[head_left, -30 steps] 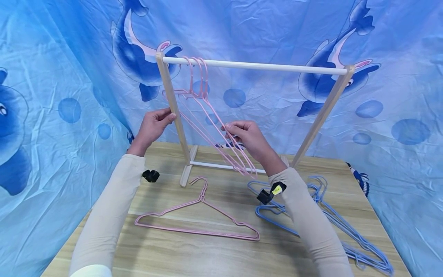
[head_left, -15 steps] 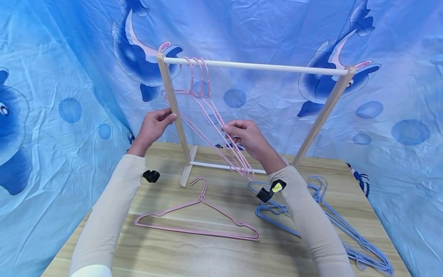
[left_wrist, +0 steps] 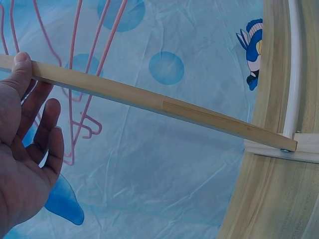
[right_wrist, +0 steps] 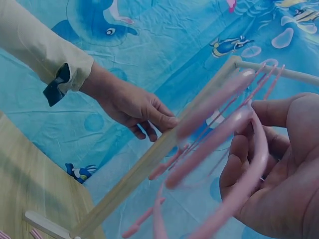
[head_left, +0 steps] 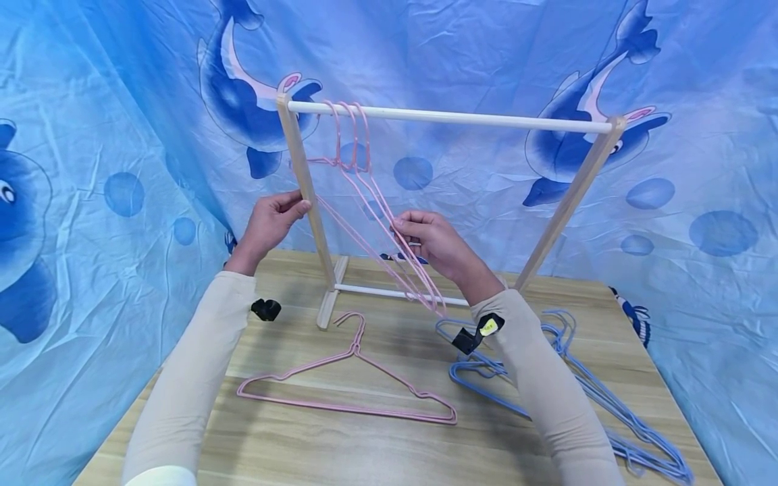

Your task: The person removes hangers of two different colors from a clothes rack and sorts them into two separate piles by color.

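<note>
A clothes rack with pale wooden posts and a white top rail [head_left: 450,118] stands on the table. Several pink hangers [head_left: 368,145] hang near the rail's left end, turned at a slant. My left hand [head_left: 270,219] pinches the left post [head_left: 320,246], thumb in front; the left wrist view shows its other fingers [left_wrist: 50,117] loosely bent. My right hand [head_left: 434,243] pinches the sloping arm of the rightmost hanging hanger between thumb and forefinger. Close up in the right wrist view, a pink hanger [right_wrist: 212,149] partly covers the right fingers.
A pink hanger [head_left: 346,406] lies flat in front of the rack, possibly more than one stacked. Several blue hangers [head_left: 638,426] lie in a pile at the right, partly under my right forearm. A blue dolphin-print curtain [head_left: 474,61] surrounds the table.
The lower ends of the hanging pink hangers have swung slightly and drawn closer together. My right hand has shifted only a little, and my left hand stays on the post.
</note>
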### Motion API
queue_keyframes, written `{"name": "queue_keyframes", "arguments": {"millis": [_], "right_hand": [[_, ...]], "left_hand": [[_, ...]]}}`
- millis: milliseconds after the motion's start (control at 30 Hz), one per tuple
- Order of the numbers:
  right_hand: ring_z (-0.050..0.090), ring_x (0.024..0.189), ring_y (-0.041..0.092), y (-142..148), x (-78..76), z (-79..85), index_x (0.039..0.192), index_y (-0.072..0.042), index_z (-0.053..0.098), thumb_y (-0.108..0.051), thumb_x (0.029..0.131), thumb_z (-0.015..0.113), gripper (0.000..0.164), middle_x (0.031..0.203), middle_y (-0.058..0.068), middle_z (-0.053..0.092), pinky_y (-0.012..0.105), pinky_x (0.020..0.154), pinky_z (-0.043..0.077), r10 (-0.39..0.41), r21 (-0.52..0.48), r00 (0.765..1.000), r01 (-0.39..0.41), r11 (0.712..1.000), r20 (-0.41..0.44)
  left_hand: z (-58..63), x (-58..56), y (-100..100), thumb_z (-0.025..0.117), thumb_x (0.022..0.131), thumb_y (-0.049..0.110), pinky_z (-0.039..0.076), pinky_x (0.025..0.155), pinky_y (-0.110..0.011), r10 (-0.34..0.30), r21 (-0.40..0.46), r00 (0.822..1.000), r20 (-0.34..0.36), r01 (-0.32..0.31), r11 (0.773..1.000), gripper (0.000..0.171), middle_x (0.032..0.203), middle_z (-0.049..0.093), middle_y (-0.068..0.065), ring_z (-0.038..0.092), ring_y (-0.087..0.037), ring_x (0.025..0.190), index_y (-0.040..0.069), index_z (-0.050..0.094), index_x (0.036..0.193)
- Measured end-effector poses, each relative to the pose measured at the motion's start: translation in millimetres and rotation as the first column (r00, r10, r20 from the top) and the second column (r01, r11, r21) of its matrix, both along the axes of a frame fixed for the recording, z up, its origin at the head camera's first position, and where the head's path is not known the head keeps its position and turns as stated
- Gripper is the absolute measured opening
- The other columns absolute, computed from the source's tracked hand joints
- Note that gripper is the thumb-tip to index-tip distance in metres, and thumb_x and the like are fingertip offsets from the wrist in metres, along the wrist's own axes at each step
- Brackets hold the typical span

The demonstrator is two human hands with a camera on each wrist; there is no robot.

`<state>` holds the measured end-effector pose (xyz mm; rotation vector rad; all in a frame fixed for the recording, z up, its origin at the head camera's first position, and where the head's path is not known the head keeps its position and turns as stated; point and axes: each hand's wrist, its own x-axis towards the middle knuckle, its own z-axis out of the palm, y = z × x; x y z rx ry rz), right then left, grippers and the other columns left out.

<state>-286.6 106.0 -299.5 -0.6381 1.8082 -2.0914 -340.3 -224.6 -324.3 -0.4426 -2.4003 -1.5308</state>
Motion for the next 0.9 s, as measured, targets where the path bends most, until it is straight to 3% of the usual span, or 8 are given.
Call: {"name": "queue_keyframes", "arguments": {"millis": [233, 600, 767, 900], "right_hand": [[0.06, 0.071, 0.014, 2, -1.1, 3.7, 0.089, -0.009, 0.069, -0.012, 0.107, 0.052, 0.026, 0.083, 0.003, 0.063, 0.025, 0.061, 0.052, 0.033, -0.017, 0.999, -0.033, 0.999, 0.031], [0.059, 0.064, 0.009, 6, -7.5, 3.3, 0.09, -0.007, 0.069, -0.012, 0.11, 0.041, 0.035, 0.079, 0.001, 0.066, 0.021, 0.056, 0.051, 0.165, -0.155, 0.967, -0.135, 0.979, 0.196], [0.058, 0.064, 0.009, 7, -5.9, 5.0, 0.092, -0.006, 0.071, -0.013, 0.109, 0.044, 0.033, 0.078, 0.001, 0.066, 0.019, 0.056, 0.049, 0.123, -0.127, 0.974, -0.1, 0.987, 0.192], [0.055, 0.061, 0.008, 8, -4.1, 6.9, 0.092, -0.006, 0.071, -0.013, 0.109, 0.045, 0.032, 0.077, 0.001, 0.064, 0.017, 0.052, 0.046, 0.065, -0.078, 0.986, -0.054, 0.996, 0.152]], "left_hand": [[-0.2, -1.3, 0, 0.061, 0.104, 0.032, 0.05, 0.108, -0.046, 0.008, -0.01, 1.0, 0.009, -0.008, 1.0, 0.043, 0.137, 0.065, -0.018, 0.063, -0.026, 0.125, 0.013, 0.063, 0.142], [-0.2, -2.2, 1, 0.061, 0.104, 0.033, 0.049, 0.108, -0.047, 0.011, -0.011, 1.0, 0.008, -0.011, 1.0, 0.043, 0.136, 0.065, -0.017, 0.063, -0.027, 0.125, 0.013, 0.063, 0.141], [1.9, -0.1, 3, 0.059, 0.106, 0.028, 0.05, 0.108, -0.046, 0.006, -0.014, 1.0, 0.001, -0.006, 1.0, 0.04, 0.136, 0.065, -0.019, 0.062, -0.027, 0.126, 0.009, 0.063, 0.141], [14.9, 14.0, 9, 0.058, 0.106, 0.024, 0.05, 0.107, -0.045, -0.003, -0.025, 1.0, 0.004, 0.003, 1.0, 0.039, 0.136, 0.064, -0.022, 0.062, -0.027, 0.126, 0.005, 0.063, 0.14]]}}
